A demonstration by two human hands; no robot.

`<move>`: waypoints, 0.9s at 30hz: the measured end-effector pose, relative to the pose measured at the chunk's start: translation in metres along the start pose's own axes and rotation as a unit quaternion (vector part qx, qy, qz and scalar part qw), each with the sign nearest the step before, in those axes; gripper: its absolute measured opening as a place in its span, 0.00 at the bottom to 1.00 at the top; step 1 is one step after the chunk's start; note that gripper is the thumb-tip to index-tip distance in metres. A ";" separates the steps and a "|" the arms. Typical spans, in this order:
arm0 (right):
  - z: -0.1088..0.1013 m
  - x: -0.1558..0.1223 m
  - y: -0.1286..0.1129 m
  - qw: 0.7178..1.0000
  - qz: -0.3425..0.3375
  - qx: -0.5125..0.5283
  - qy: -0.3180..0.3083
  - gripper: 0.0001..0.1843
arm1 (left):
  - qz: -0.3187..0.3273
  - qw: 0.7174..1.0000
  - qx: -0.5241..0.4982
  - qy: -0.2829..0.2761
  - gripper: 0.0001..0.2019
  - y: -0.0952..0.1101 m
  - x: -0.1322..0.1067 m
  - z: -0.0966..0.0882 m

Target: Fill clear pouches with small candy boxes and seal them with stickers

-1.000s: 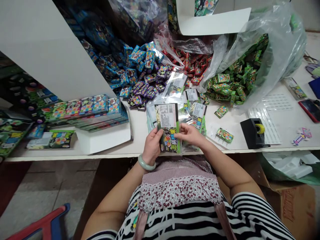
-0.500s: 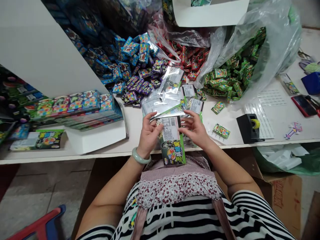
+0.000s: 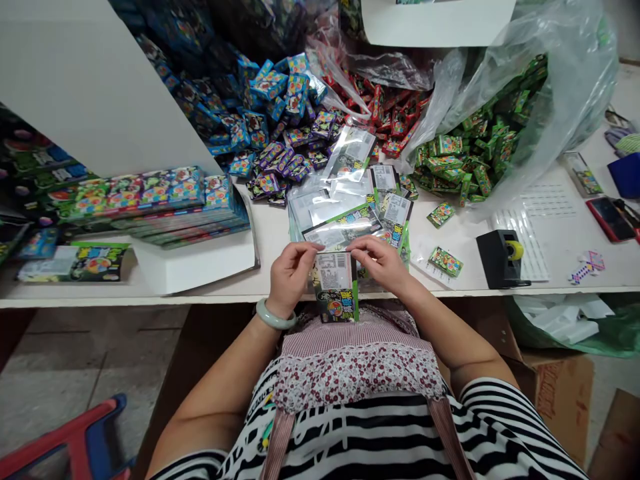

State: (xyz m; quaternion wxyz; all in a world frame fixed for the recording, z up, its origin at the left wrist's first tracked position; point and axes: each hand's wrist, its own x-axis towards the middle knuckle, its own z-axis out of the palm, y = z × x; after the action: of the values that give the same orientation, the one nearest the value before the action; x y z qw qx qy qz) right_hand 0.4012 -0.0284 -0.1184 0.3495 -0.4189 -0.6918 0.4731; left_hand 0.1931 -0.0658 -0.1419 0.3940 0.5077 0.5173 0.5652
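Note:
A printed plastic pouch (image 3: pixel 336 288), black and green with a white label panel, hangs at the table's front edge. My left hand (image 3: pixel 291 275) pinches its upper left corner, and a pale green bangle circles that wrist. With thumb and forefinger, my right hand (image 3: pixel 383 265) grips the upper right corner. The pouch's top edge lies level between the two hands. Just beyond them, several more flat pouches (image 3: pixel 345 223) overlap in a loose pile on the table.
Behind the pile lie heaps of small blue boxes (image 3: pixel 270 87), purple boxes (image 3: pixel 280 160), red boxes (image 3: pixel 395 120) and green boxes (image 3: pixel 450 163). A white carton (image 3: pixel 200 270) with stacked boxes stands left. A tape dispenser (image 3: pixel 497 260) and a phone (image 3: pixel 609 219) are at the right.
Both hands have come closer together at the pouch's top edge. The right hand's spread fingers have closed on its corner. The view has shifted slightly.

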 end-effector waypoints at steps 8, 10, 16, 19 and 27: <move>0.004 0.012 -0.011 1.000 0.026 0.001 -0.009 0.07 | -0.014 0.998 -0.061 -0.010 0.12 0.004 0.007 -0.010; 0.004 0.011 -0.016 0.999 -0.005 -0.041 -0.029 0.06 | 0.015 0.998 -0.053 0.000 0.09 0.003 0.006 -0.010; 0.005 0.022 -0.031 0.999 0.027 -0.023 -0.033 0.06 | -0.041 0.994 -0.102 0.014 0.08 0.011 0.018 -0.005; 0.002 0.028 -0.037 0.998 0.011 -0.010 -0.068 0.04 | -0.047 0.993 -0.107 0.004 0.09 0.013 0.021 -0.004; -0.008 0.008 -0.026 0.989 -0.060 -0.081 -0.104 0.04 | -0.041 0.989 -0.080 -0.120 0.10 0.010 0.008 -0.021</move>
State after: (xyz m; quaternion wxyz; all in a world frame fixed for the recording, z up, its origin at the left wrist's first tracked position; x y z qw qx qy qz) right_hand 0.3983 -0.0232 -0.0905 0.2684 -0.3516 -0.7845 0.4347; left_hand 0.1716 -0.0640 -0.1293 0.5152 0.5169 0.4403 0.5230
